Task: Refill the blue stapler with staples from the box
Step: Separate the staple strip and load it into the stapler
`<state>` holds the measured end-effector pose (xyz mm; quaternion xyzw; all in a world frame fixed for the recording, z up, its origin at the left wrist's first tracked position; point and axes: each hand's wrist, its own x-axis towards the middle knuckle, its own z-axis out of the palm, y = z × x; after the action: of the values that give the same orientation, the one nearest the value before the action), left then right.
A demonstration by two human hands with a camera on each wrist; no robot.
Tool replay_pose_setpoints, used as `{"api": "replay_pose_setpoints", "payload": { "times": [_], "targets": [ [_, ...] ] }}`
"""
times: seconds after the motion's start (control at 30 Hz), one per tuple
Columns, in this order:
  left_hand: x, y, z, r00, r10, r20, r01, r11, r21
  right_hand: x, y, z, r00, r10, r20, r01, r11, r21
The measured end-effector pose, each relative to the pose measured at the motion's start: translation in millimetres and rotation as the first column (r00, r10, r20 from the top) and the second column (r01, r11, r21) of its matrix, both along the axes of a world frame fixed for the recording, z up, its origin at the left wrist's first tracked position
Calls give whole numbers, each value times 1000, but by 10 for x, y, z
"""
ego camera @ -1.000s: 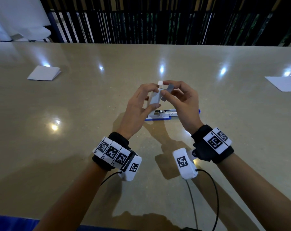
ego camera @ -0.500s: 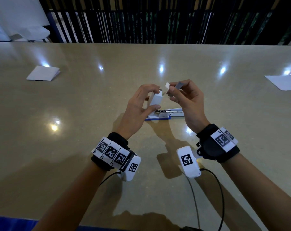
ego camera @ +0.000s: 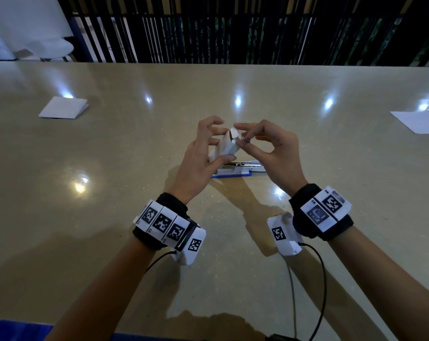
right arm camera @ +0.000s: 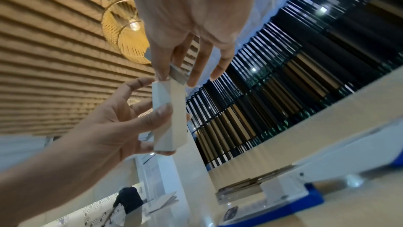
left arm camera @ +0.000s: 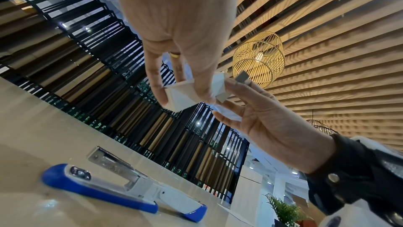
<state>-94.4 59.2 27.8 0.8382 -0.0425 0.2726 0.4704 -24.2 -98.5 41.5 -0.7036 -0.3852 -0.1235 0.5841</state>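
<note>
Holding the box (ego camera: 224,146) in the left hand (ego camera: 198,161), fingers curled round it, while the right hand (ego camera: 274,153) pinches a staple strip (left arm camera: 242,77) at its open end. Blue stapler (ego camera: 235,171) lies opened on the worktop (ego camera: 110,168) beneath, loading still to do. Only the left wrist view shows the strip clearly.

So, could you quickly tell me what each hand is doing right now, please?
Left hand: grips the small white cardboard staple box.
Right hand: pinches a grey strip of staples.

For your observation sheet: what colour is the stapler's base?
Blue, on the stapler; clearest in the left wrist view.
</note>
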Motion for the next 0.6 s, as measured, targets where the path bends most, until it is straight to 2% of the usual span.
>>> {"api": "replay_pose_setpoints", "payload": {
  "times": [0.3, 0.6],
  "targets": [
    [16, 23, -61, 999, 1, 45, -8, 988, 152, 49, -5, 7, 998, 4, 68, 3, 995, -97],
    [14, 17, -20, 995, -5, 96, -6, 993, 115, 37, 22, 26, 998, 55, -2, -55, 998, -31]
  ]
}}
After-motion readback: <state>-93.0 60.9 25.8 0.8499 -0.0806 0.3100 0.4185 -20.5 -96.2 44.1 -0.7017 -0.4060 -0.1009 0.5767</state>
